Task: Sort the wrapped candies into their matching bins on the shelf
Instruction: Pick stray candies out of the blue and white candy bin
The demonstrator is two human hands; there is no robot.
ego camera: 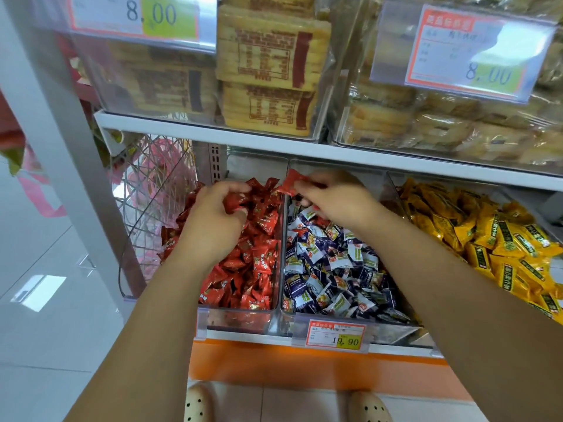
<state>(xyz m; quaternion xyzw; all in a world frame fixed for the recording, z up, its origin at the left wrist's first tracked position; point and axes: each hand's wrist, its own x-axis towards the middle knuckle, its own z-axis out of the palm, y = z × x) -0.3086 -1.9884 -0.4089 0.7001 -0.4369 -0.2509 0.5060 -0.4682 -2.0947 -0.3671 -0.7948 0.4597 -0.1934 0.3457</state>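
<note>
Three clear bins stand side by side on the lower shelf. The left bin (237, 319) is full of red wrapped candies (256, 257). The middle bin (396, 330) holds blue and white candies (332, 269). Yellow candies (493, 239) fill the right bin. My left hand (213, 214) is in the red bin, its fingers curled round several red candies (236, 202). Over the back of the middle bin, my right hand (332, 196) pinches a red candy (292, 182) near the wall between the two bins.
A white shelf board (274, 144) hangs low above the bins, bearing clear bins of packaged biscuits (268, 71). A price tag (335, 335) hangs on the middle bin's front. A wire basket (152, 193) and a grey post (70, 132) stand at left. My shoes show below.
</note>
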